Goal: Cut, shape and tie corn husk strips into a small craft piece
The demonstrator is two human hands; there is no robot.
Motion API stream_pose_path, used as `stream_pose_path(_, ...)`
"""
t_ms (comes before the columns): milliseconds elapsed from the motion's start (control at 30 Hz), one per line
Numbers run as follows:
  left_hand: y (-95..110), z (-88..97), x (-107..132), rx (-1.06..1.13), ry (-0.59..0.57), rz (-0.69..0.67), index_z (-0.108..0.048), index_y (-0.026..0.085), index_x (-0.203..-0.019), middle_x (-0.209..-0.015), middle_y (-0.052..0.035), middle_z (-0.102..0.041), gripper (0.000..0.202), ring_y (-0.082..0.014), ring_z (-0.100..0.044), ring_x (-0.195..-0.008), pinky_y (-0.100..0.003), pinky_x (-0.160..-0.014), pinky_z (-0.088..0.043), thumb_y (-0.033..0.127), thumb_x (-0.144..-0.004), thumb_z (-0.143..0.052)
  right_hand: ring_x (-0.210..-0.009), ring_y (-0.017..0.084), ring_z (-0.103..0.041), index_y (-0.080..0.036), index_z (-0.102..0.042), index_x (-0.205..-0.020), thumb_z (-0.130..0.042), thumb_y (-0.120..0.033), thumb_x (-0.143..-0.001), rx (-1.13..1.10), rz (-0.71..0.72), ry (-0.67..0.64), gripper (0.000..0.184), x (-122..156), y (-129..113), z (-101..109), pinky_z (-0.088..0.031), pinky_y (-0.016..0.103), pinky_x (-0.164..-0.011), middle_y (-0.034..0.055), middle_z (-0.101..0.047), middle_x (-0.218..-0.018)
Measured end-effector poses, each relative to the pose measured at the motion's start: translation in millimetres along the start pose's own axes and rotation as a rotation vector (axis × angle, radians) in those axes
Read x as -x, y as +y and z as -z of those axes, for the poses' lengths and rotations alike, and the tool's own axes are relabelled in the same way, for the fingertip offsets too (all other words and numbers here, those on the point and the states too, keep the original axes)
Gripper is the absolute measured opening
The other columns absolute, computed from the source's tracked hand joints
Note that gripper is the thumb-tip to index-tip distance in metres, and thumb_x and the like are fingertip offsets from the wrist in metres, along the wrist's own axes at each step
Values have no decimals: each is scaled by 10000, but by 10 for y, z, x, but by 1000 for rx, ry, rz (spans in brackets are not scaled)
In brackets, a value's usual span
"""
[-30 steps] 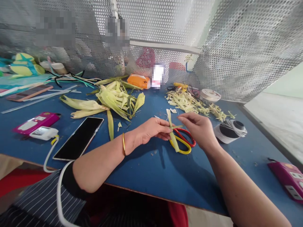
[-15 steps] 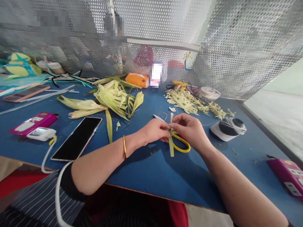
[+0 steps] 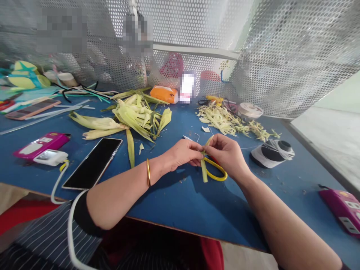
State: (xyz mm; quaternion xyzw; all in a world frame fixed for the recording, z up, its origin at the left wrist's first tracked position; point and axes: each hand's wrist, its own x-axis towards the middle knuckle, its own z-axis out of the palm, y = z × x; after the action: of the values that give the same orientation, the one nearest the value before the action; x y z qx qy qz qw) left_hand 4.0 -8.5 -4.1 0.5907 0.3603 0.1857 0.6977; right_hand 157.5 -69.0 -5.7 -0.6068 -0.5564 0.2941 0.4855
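Note:
Both hands meet over the blue table, pinching a narrow strip of pale green corn husk [image 3: 204, 174]. My left hand [image 3: 187, 153] closes thumb and fingers on the strip from the left. From the other side, my right hand [image 3: 225, 151] grips its upper part, fingertips nearly touching the left ones. Under the hands lies a pair of scissors [image 3: 218, 177] with yellow-and-red handles; its blade tip peeks out past the left fingers, the rest is hidden. A pile of corn husks [image 3: 132, 116] lies to the left, beyond my left forearm.
Shredded husk trimmings [image 3: 218, 119] lie at the back right, near a thread spool [image 3: 272, 153]. A black-screened phone [image 3: 92, 163] and a magenta power strip [image 3: 42, 145] are at left; another power strip [image 3: 341, 208] is far right. A perforated screen [image 3: 194, 26] stands behind.
The upper end of the husk strip, upright before, is now bent over to the right beneath my right fingers. Both hands stay in nearly the same place.

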Motion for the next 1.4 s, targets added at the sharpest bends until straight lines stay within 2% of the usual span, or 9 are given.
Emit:
stream_pose_path(267, -12, -1, 13, 13, -22, -5, -729, 150, -792, -679, -25, -696, 48, -110, -645, -597, -250, -652, -540, 176, -772, -694, -551, 115, -463, -217, -516, -675, -675, -294, -733, 14, 13, 21, 186, 3, 4, -3, -355, 252, -522, -39, -543, -599)
stream_pose_path(400, -18, -28, 28, -31, 12, -16, -725, 149, -697, -610, -7, -655, 102, -95, -612, -570, -226, -627, -509, 180, -786, -686, -556, 130, -506, -222, -518, -674, -665, -281, -739, 41, 1, 40, 171, 20, 26, -37, -384, 262, -534, -32, -567, -600)
stream_pose_path(600, -16, 8, 15, 32, 2, 39, -741, 158, -735, -635, -15, -674, 77, -100, -615, -565, -228, -612, -496, 233, -747, -736, -570, 132, -514, -215, -536, -687, -669, -358, -758, -13, -9, 67, 207, -5, 37, -49, -409, 268, -560, -24, -579, -607)
stream_pose_path(733, 24, 44, 8, 124, 41, 71, -715, 145, -736, -631, -30, -677, 220, -118, -635, -568, -244, -613, -512, 360, -780, -726, -661, 148, -562, -197, -619, -758, -617, -492, -813, -33, -58, 43, 300, -49, 28, 33, -440, 280, -637, 6, -636, -716)
stream_pose_path(833, 50, 60, 13, 156, 84, 66, -698, 142, -733, -647, -44, -690, 336, -133, -653, -581, -257, -617, -517, 470, -810, -683, -641, 151, -564, -193, -634, -739, -632, -549, -795, -29, -136, -34, 360, -62, 31, 73, -441, 282, -626, 11, -641, -687)
stream_pose_path(1000, 57, 44, 31, 66, 80, 60, -690, 144, -698, -630, -27, -692, 243, -111, -640, -565, -217, -585, -484, 364, -709, -791, -550, 134, -512, -197, -623, -672, -704, -452, -717, -12, -154, -19, 272, -33, 54, 24, -402, 268, -556, -16, -596, -575)
stream_pose_path(1167, 41, 25, 23, 52, 72, 82, -692, 146, -694, -621, -34, -699, 148, -108, -635, -554, -213, -581, -486, 270, -774, -707, -523, 131, -488, -203, -613, -663, -663, -437, -758, 66, -100, 46, 257, -28, 89, -14, -375, 263, -529, -27, -574, -550)
stream_pose_path(1267, 30, 44, 3, 45, 125, 24, -695, 147, -735, -638, -42, -702, 127, -120, -643, -576, -224, -594, -490, 263, -786, -687, -598, 159, -576, -202, -633, -719, -589, -477, -818, 50, -111, 19, 296, -77, 139, 21, -430, 280, -593, 4, -644, -636)
stream_pose_path(1400, 62, 117, 3, -163, 333, -265, -705, 177, -856, -740, -48, -726, 106, -149, -669, -675, -243, -657, -487, 247, -815, -637, -652, 198, -619, -224, -633, -772, -532, -452, -863, 271, -104, 72, 266, -106, 160, 57, -417, 300, -618, 19, -680, -689)
